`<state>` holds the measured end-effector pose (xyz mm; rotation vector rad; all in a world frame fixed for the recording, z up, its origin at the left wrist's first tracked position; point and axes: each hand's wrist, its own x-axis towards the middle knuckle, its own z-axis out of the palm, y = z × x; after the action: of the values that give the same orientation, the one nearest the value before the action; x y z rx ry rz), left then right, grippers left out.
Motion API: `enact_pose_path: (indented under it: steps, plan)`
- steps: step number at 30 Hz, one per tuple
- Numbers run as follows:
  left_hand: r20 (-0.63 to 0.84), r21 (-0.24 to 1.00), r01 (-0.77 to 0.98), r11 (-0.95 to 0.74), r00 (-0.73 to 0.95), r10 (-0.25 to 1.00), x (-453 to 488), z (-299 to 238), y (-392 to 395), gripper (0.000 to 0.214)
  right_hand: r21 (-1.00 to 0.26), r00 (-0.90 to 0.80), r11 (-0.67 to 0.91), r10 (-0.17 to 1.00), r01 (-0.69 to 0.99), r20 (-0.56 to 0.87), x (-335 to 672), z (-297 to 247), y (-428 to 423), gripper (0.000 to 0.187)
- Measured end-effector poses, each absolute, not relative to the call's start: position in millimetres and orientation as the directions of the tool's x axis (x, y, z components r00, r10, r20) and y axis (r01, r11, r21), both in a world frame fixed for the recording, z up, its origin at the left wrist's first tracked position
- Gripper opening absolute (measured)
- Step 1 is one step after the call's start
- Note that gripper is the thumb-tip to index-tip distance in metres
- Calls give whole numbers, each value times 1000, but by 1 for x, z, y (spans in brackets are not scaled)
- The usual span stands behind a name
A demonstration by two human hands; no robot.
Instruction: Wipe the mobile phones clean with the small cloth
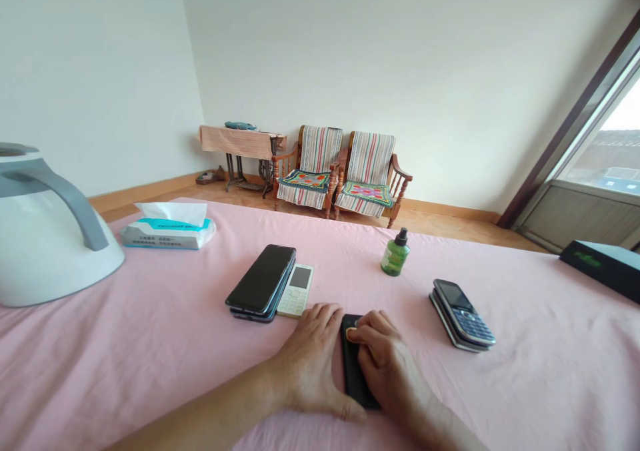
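Black phone (354, 374): near centre. Your left hand (315, 361): spread open at its left edge. Your right hand (393, 354): pinching a pale piece (352, 335) on it. Around you: phone stack (263, 277), white phone (299, 294), left; keypad phones (465, 314), right; bottle (395, 257), far.

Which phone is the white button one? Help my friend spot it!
Find the pink tablecloth. Beyond the bare left hand lies a black-topped stack of large phones. Beside its right edge is the white phone: unlike the stack's top phone, it has pale buttons below a small screen.
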<state>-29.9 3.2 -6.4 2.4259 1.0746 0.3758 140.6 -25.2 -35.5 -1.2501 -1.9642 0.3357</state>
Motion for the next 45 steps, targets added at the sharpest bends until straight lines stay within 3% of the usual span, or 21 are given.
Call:
enact_pose_path:
  steps: [7, 24, 31, 36, 45]
  plan:
    - [-24, 506, 661, -554, 653, 757, -31, -2, 3, 116, -594, -135, 400, 888, 698, 440, 149, -38, -20, 25]
    - [79, 541, 600, -589, 661, 746, -32, -9, 6, 102, -617, -223, 457, 880, 641, 419, 139, -36, -29, 26]
    - [51, 527, 620, -581, 660, 750, -32, -7, 5, 106, -610, -136, 377, 905, 696, 404, 143, -33, -28, 27]
    - [6, 518, 637, -571, 664, 747, -30, -5, 4, 109, -596, -251, 473, 873, 649, 419, 138, -33, -26, 34]
    - [12, 538, 623, -568, 668, 744, -32, -8, 5, 113, -557, -173, 436, 870, 707, 461, 145, -39, -24, 30]
